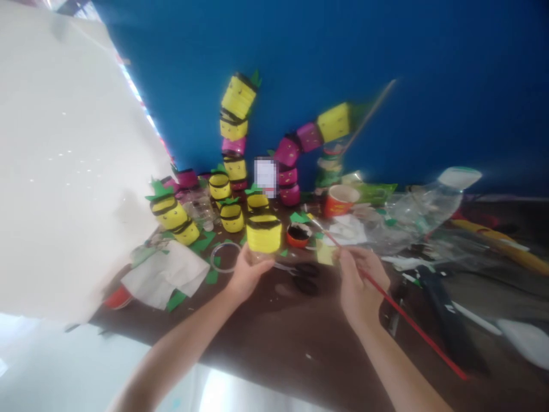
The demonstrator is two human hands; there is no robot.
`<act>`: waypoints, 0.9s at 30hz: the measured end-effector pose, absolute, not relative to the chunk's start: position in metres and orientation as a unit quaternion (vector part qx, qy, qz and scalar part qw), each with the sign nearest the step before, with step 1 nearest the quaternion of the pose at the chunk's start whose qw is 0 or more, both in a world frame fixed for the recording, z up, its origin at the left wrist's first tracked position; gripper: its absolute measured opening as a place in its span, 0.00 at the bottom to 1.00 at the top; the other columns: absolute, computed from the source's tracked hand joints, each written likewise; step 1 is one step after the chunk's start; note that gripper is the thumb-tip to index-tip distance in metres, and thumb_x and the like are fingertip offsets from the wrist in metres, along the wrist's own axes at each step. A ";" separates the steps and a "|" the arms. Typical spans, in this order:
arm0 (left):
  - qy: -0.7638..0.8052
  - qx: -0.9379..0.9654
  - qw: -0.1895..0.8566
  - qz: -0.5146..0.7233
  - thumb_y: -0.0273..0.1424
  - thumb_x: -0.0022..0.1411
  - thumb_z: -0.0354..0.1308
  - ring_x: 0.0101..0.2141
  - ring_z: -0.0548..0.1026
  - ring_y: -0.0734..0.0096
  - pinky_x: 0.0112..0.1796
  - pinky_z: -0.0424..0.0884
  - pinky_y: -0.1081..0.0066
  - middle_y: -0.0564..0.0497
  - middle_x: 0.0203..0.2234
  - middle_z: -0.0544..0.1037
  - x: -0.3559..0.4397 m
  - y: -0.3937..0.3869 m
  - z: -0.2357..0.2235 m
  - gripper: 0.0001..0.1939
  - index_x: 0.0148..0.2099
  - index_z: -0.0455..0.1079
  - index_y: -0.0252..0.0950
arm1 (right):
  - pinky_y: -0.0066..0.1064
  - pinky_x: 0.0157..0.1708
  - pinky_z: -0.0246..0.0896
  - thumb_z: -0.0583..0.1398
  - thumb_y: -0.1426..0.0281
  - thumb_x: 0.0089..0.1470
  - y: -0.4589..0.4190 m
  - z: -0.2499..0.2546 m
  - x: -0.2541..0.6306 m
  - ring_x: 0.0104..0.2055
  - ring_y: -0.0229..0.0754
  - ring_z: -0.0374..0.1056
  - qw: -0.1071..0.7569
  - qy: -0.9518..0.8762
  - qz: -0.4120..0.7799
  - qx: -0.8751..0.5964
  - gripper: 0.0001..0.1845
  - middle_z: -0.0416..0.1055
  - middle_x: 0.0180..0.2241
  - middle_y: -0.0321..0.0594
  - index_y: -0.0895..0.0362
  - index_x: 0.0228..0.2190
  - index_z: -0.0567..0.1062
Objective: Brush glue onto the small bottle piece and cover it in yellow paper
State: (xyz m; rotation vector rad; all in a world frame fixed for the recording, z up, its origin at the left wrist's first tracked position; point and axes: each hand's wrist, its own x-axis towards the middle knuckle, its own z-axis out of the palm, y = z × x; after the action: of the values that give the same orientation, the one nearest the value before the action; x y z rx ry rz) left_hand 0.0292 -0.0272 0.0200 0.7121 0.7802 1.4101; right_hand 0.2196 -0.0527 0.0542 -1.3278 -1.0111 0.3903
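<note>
My left hand (pixel 251 272) is closed around the lower part of a yellow-painted cup (pixel 263 236) with a black band near its rim, held upright over the table. In my right hand (pixel 362 277) a long red paintbrush (pixel 412 321) is gripped near its bristle end. Its yellowish tip points up and left, apart from the cup. Between the hands stands a small orange pot (pixel 299 236) with dark contents, perhaps black paint. Black-handled scissors (pixel 303 273) lie just right of the left hand. The picture is somewhat blurred.
Yellow and magenta cups are stacked in curved columns (pixel 235 166) against the blue wall. A red paper cup (pixel 339 201), a clear plastic bottle (pixel 429 203) and a dark stick-like tool (pixel 444 312) are on the right. White cloth (pixel 167 273), a tape roll (pixel 226 256) and green scraps lie left.
</note>
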 end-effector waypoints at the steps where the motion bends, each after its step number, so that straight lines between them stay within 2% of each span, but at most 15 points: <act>1: 0.363 0.326 0.613 0.621 0.25 0.37 0.73 0.39 0.76 0.69 0.45 0.68 0.69 0.51 0.37 0.79 0.030 -0.028 0.021 0.28 0.42 0.67 0.37 | 0.34 0.33 0.68 0.61 0.65 0.52 -0.053 0.055 0.219 0.29 0.42 0.72 0.651 -0.447 0.174 -0.588 0.06 0.74 0.26 0.39 0.55 0.28 0.73; 6: 0.436 0.341 0.527 0.645 0.25 0.39 0.72 0.32 0.77 0.73 0.37 0.70 0.72 0.56 0.29 0.76 0.030 -0.034 0.034 0.25 0.36 0.60 0.38 | 0.33 0.31 0.67 0.63 0.64 0.49 -0.052 0.049 0.222 0.27 0.42 0.72 0.645 -0.469 0.197 -0.571 0.07 0.75 0.24 0.38 0.55 0.28 0.76; 12: 0.453 0.329 0.474 0.680 0.27 0.39 0.72 0.36 0.78 0.71 0.41 0.71 0.70 0.52 0.36 0.76 0.029 -0.033 0.033 0.30 0.41 0.56 0.39 | 0.38 0.40 0.67 0.58 0.64 0.54 -0.045 0.037 0.229 0.35 0.45 0.73 0.694 -0.505 0.218 -0.465 0.10 0.76 0.29 0.39 0.56 0.29 0.77; 16: 0.445 0.344 0.469 0.681 0.29 0.39 0.72 0.37 0.78 0.69 0.42 0.71 0.67 0.52 0.37 0.75 0.028 -0.030 0.026 0.31 0.40 0.55 0.40 | 0.35 0.33 0.67 0.57 0.63 0.55 -0.048 0.055 0.229 0.29 0.41 0.71 0.669 -0.527 0.143 -0.504 0.09 0.73 0.24 0.36 0.55 0.30 0.74; 18: 0.445 0.352 0.461 0.682 0.29 0.39 0.71 0.36 0.78 0.70 0.42 0.72 0.66 0.53 0.37 0.75 0.028 -0.029 0.023 0.31 0.40 0.55 0.40 | 0.34 0.33 0.67 0.58 0.64 0.55 -0.048 0.070 0.232 0.29 0.41 0.71 0.654 -0.543 0.118 -0.513 0.08 0.73 0.25 0.36 0.54 0.29 0.73; 22: 0.458 0.373 0.457 0.665 0.31 0.40 0.71 0.36 0.77 0.69 0.41 0.72 0.66 0.52 0.36 0.74 0.030 -0.031 0.023 0.29 0.40 0.56 0.39 | 0.40 0.41 0.67 0.56 0.62 0.56 -0.033 0.103 0.254 0.35 0.45 0.73 0.602 -0.600 0.038 -0.525 0.10 0.75 0.29 0.40 0.54 0.30 0.72; 25: 0.466 0.390 0.447 0.656 0.31 0.40 0.71 0.34 0.77 0.71 0.39 0.72 0.68 0.54 0.34 0.73 0.032 -0.034 0.025 0.29 0.40 0.57 0.39 | 0.38 0.40 0.66 0.53 0.63 0.57 -0.006 0.131 0.275 0.36 0.46 0.73 0.544 -0.604 0.016 -0.582 0.11 0.76 0.31 0.43 0.56 0.34 0.71; 27: 0.470 0.402 0.442 0.650 0.31 0.40 0.71 0.32 0.75 0.74 0.36 0.71 0.71 0.55 0.32 0.72 0.031 -0.036 0.026 0.28 0.40 0.57 0.39 | 0.37 0.42 0.63 0.52 0.66 0.57 0.015 0.149 0.284 0.38 0.47 0.73 0.428 -0.594 -0.002 -0.681 0.10 0.76 0.32 0.46 0.57 0.35 0.72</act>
State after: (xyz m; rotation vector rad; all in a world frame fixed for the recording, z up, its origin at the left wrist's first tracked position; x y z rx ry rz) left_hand 0.0312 -0.0356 0.0262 0.9974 1.1658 1.6140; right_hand 0.2836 0.0152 0.1490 -1.7015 -1.4835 -0.0055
